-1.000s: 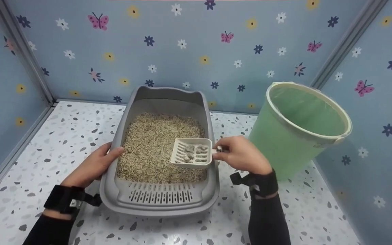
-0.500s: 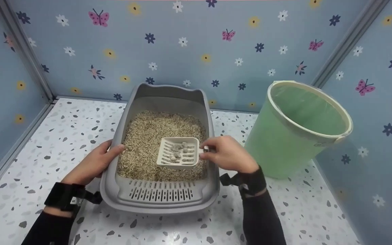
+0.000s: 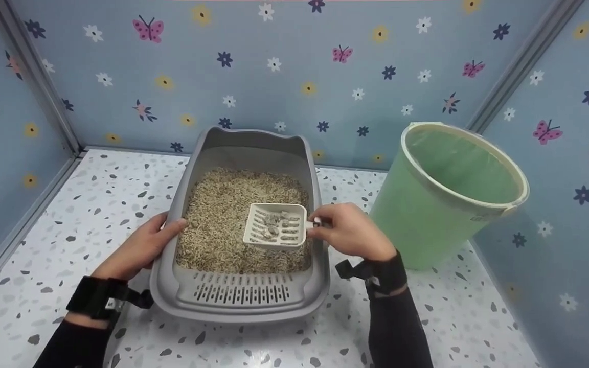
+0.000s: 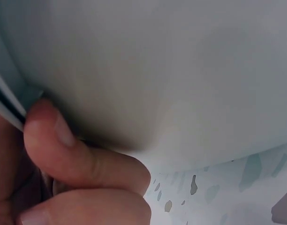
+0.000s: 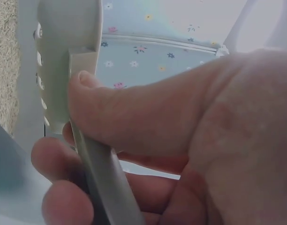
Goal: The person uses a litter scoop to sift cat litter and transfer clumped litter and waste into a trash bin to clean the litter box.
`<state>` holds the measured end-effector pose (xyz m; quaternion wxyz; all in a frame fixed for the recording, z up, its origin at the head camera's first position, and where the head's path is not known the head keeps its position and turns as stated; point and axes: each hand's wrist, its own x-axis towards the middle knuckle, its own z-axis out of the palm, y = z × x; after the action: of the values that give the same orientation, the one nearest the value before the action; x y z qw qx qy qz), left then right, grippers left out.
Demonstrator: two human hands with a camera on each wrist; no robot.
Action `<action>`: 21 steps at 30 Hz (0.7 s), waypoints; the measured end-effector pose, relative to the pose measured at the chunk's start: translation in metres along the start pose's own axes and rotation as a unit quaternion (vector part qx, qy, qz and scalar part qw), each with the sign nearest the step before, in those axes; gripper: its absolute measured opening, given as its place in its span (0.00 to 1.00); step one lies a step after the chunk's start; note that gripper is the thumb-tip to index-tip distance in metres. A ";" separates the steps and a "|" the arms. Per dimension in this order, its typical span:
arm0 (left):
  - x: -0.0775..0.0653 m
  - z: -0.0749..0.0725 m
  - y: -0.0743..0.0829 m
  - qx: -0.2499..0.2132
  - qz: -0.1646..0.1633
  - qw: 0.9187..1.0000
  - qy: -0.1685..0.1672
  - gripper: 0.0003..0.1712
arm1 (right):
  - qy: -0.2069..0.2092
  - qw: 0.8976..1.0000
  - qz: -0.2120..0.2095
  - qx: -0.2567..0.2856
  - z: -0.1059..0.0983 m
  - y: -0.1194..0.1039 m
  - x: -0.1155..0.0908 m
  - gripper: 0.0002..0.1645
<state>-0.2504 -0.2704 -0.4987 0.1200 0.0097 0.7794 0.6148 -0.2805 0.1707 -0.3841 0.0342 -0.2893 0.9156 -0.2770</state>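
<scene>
A grey litter box (image 3: 241, 313) filled with tan litter (image 3: 223, 220) stands on the speckled surface. At its left rim my left hand (image 3: 143, 245) grips the edge, thumb over the top; in the left wrist view curled fingers (image 4: 106, 168) lie under the rim against the outer wall. My right hand (image 3: 353, 232) holds a white slotted litter scoop (image 3: 294, 237) by its handle, level over the right part of the litter. Several greyish clumps (image 3: 271, 225) lie in the scoop. The right wrist view shows the thumb (image 5: 110, 105) pressed along the scoop handle (image 5: 103, 173).
A green bin (image 3: 427, 220) with a cream rim and a clear liner stands to the right of the litter box. Blue walls (image 3: 274, 92) with flowers and butterflies close off the back and both sides. The floor (image 3: 95, 204) is white with grey specks.
The scoop in my right hand has gone left over the litter, then slightly back to the right, and the clumps in it have shifted. My left hand stays on the rim.
</scene>
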 end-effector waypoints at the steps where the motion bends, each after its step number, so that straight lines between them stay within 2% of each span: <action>1: 0.000 0.000 0.000 0.000 0.000 1.000 0.000 0.54 | 0.001 1.000 0.001 0.001 0.000 -0.001 0.000 0.08; 13: 0.001 -0.001 0.000 -0.001 0.007 1.000 0.000 0.53 | 0.015 1.000 -0.019 -0.004 -0.005 -0.007 0.002 0.09; 21: 0.001 -0.001 -0.001 -0.002 0.011 1.000 -0.001 0.53 | 0.030 0.998 -0.015 -0.049 -0.034 -0.014 0.001 0.06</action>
<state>-0.2515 -0.2712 -0.4998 0.1144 0.0189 0.7777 0.6179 -0.2821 0.1774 -0.3482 -0.0116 -0.2956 0.9243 -0.2410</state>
